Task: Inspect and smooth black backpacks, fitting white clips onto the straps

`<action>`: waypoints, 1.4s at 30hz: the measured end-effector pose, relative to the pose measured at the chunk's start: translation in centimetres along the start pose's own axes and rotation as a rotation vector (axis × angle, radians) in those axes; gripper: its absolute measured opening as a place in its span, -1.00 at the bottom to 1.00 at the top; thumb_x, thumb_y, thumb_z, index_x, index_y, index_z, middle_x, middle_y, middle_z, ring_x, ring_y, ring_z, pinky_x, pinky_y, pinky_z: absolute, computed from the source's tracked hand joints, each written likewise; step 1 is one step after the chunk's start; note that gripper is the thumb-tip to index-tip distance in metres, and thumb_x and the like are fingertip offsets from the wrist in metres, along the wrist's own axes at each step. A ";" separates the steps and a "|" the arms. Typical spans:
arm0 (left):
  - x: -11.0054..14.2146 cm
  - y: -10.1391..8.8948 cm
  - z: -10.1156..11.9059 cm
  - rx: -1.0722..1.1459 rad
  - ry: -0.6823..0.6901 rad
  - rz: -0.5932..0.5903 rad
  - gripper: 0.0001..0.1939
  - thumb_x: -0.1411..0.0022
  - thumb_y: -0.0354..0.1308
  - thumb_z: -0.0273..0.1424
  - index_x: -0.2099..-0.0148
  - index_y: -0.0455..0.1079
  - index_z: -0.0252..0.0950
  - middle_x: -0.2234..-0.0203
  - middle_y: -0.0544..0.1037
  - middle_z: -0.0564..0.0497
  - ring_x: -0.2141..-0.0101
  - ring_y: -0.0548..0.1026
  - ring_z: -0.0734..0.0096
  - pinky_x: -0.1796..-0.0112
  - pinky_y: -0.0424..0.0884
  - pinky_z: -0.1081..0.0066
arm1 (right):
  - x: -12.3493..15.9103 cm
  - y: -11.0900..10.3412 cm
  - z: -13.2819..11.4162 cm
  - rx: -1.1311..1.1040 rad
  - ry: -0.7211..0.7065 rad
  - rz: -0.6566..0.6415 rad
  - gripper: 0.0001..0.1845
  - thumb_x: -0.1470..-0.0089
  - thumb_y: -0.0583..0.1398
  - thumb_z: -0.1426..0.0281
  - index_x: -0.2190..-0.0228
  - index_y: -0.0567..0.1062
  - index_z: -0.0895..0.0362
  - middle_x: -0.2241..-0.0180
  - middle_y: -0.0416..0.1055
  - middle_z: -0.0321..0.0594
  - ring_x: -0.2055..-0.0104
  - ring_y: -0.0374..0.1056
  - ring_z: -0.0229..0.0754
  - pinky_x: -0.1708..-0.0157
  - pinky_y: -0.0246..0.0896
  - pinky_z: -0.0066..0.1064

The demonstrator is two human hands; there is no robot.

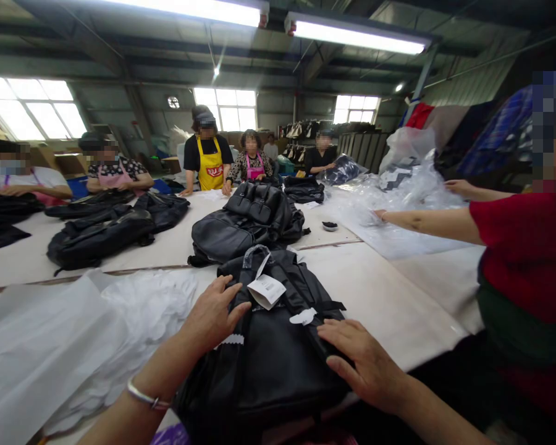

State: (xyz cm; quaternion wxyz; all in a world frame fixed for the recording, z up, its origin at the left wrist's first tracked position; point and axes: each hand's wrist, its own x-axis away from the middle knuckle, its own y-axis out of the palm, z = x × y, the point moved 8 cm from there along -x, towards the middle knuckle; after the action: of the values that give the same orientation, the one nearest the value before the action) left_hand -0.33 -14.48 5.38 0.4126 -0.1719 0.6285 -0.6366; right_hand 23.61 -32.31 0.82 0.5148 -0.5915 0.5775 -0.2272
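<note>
Here's the white tag [267,291] on the black bag [282,364], its print too small to read! Faces across the table [426,290]: blurred. Right edge cuts off the person in red [523,247], left edge the white sheet [41,352], bottom edge something purple [170,435], unclear.

A rounded silver bangle [147,395] circles the left wrist, and both forearms are sleeveless
</note>
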 end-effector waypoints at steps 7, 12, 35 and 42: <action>-6.5 1.9 -0.2 0.064 0.107 0.006 -0.49 -0.31 0.06 -0.11 -0.15 0.42 -0.33 -0.16 0.39 -0.25 -0.17 0.33 0.04 -0.19 0.26 0.12 | -2.1 2.5 1.2 0.027 0.087 -0.055 -0.34 -0.24 0.12 0.16 -0.30 0.18 0.03 -0.33 0.08 -0.06 -0.37 0.00 0.15 -0.26 0.00 0.18; -13.1 4.8 -4.2 0.063 -0.044 -0.066 -0.55 -0.24 0.13 -0.24 -0.12 0.42 -0.36 0.01 0.51 -0.23 -0.01 0.48 0.12 -0.07 0.37 0.24 | -1.3 6.3 2.3 -0.049 0.133 -0.282 -0.25 -0.25 0.10 0.09 -0.36 -0.01 -0.03 -0.39 -0.11 -0.11 -0.40 -0.06 0.06 -0.31 -0.09 0.13; -13.6 7.8 -4.0 -0.167 0.312 -0.369 -0.73 -0.27 -0.05 -0.56 0.23 0.47 -0.25 0.22 0.48 -0.14 0.26 0.48 0.25 0.21 0.38 0.33 | -1.4 5.1 2.8 -0.058 0.054 -0.083 -0.23 -0.19 0.16 0.14 -0.34 0.07 0.00 -0.34 0.05 -0.04 -0.32 0.12 0.13 -0.25 0.08 0.07; -14.7 7.2 -8.0 -0.144 -0.127 -0.145 -0.73 -0.38 -0.11 -0.36 0.12 0.40 -0.29 0.18 0.51 -0.13 0.28 0.53 0.24 0.32 0.37 0.35 | -1.2 5.6 2.9 -0.032 0.021 -0.075 -0.22 -0.20 0.15 0.15 -0.35 0.04 0.00 -0.34 0.04 -0.02 -0.31 0.13 0.17 -0.19 0.16 0.15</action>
State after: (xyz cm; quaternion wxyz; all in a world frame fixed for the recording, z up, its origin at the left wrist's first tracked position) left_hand 4.89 2.63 1.78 0.3910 -0.2863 0.6309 -0.6059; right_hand 23.34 -29.05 -4.75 0.4903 -0.6184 0.5639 -0.2433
